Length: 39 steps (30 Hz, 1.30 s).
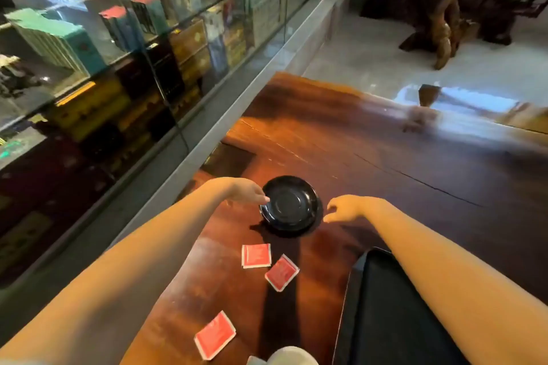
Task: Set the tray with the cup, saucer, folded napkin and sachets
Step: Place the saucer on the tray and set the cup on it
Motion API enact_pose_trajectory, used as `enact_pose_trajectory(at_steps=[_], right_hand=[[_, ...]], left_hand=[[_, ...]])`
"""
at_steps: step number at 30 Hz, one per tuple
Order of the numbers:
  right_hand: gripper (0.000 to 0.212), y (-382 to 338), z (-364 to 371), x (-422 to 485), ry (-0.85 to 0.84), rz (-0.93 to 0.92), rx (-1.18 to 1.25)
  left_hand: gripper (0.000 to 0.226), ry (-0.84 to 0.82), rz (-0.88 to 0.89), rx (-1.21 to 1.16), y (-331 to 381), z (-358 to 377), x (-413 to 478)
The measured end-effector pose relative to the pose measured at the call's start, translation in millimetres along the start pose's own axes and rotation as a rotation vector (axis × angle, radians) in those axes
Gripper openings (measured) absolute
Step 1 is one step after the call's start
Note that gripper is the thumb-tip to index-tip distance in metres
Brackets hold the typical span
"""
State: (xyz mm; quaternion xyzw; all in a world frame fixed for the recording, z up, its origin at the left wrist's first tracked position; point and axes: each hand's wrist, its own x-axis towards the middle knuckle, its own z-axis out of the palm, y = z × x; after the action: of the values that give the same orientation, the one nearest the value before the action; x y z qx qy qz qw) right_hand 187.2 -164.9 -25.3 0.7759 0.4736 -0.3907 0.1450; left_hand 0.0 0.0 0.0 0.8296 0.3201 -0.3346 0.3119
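Observation:
A black saucer (pixel 290 204) lies on the dark wooden table (pixel 385 163), tilted up at its left side. My left hand (pixel 247 191) has its fingertips on the saucer's left rim. My right hand (pixel 344 208) hovers just right of the saucer, fingers apart and curled, holding nothing. Three red sachets lie flat in front of the saucer: one (pixel 256 255) nearest it, another (pixel 281 272) beside that, and a third (pixel 215 335) near the table's front. A black tray (pixel 373 329) sits at the lower right, partly under my right forearm. No cup is clearly in view.
A glass display cabinet (pixel 133 47) full of boxes runs along the table's left side. A white rounded object (pixel 292 356) shows at the bottom edge. Beyond the table lie a pale tiled floor and dark carved wooden furniture (pixel 439 9).

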Motion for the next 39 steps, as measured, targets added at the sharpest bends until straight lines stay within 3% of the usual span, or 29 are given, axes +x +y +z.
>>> enact_pose_trajectory(at_steps=[9, 15, 20, 25, 35, 39], right_hand=[[0.053, 2.3, 19.1, 51.5, 0.100, 0.059, 0.171], [0.051, 0.7, 15.1, 80.7, 0.168, 0.023, 0.243], [0.043, -9.2, 11.6, 94.4, 0.175, 0.049, 0.315], [0.048, -10.4, 14.4, 98.8, 0.209, 0.091, 0.420], [0.042, 13.1, 10.1, 61.7, 0.260, 0.095, 0.777], [0.037, 34.2, 0.9, 26.9, 0.325, 0.073, 1.007]], left_hand=[[0.051, 0.019, -0.103, -0.057, -32.3, 17.3, 47.7], [0.041, 0.093, -0.097, -0.459, -33.6, 20.4, 75.9], [0.022, 0.126, -0.092, -0.660, -21.9, 28.9, 88.9], [0.026, 0.239, -0.115, -0.560, -10.1, 34.4, 92.0], [0.016, 0.278, -0.073, -0.760, 19.6, 28.0, 59.7], [0.013, 0.368, -0.010, -0.810, 48.7, 19.0, 38.5]])
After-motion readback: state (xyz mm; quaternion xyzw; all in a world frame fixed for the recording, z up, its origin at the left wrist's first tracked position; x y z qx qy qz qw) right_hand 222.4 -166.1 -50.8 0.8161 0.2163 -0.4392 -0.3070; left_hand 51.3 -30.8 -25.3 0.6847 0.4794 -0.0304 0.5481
